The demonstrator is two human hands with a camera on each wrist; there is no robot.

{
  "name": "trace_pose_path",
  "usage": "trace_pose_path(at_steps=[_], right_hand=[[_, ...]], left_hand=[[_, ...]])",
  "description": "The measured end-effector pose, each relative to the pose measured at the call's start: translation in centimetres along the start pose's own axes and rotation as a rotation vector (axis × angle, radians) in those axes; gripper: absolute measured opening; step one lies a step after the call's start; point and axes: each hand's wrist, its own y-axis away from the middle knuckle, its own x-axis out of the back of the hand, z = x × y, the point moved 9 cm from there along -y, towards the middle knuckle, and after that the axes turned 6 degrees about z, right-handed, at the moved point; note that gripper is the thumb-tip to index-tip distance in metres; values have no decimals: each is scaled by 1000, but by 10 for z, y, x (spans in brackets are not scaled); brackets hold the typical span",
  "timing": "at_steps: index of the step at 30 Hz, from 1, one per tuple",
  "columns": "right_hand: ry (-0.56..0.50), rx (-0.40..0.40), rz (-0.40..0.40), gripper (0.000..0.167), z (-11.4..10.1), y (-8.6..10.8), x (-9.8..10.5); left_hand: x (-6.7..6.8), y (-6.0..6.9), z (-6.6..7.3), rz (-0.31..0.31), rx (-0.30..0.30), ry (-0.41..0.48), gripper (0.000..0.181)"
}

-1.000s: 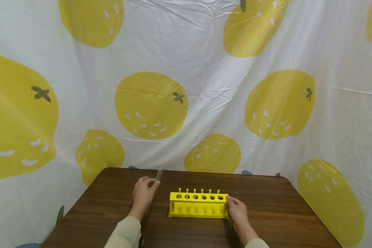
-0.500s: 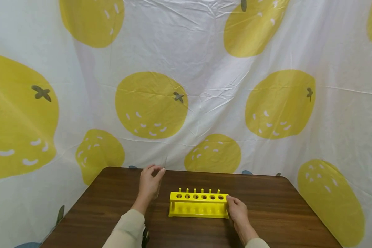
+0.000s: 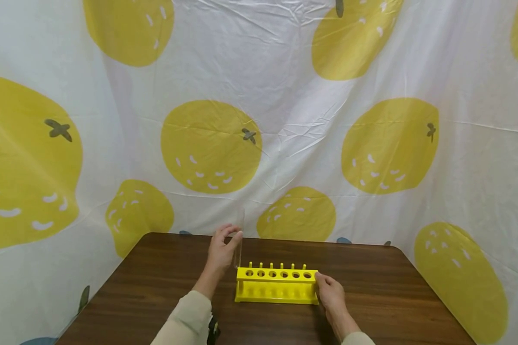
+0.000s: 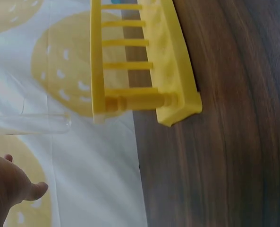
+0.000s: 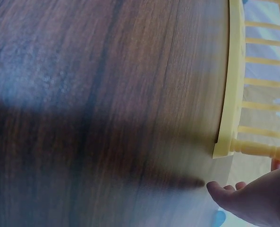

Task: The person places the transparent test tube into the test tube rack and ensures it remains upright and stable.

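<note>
Moved since the earlier frames: left hand (image 3: 221, 250) with clear test tube (image 4: 36, 124), rightward to near the left end of yellow test-tube rack (image 3: 277, 290). Right hand (image 3: 331, 293): gripping the rack's right end. Left hand: thumb and fingertips pinched on the tube; tube near upright, projecting above and below them, lower end apart from the rack. Underneath: wood-grain table (image 3: 393, 297). Beyond: lemon-print cloth (image 3: 300, 143).
</note>
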Motion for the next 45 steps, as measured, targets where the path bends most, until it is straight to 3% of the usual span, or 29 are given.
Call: trace_pose_path(at_steps=[9,18,27,32,35,39,45], right_hand=[[13,-6,-3,56,1,-1,-1],[8,-8,-2,56,0,0,-1],[10,-5,0,56,1,-1,0],[3,9,-3,56,1,-1,0],[7,4,-6,57,1,-1,0],[12,1,-4,57,1,-2,0],[7,0,-2,56,2,-2,-1]], left_hand=[[-18,5,-2,-17,-5,108,18],[-28,13,-13,-34,68,126,26],[-32,20,-19,-22,42,144,23],[-27,29,-2,-54,100,151,25],[-26,30,-10,-62,110,136,28],[-28,27,-38,-68,123,92,30],[-26,31,-44,-76,107,42,27]])
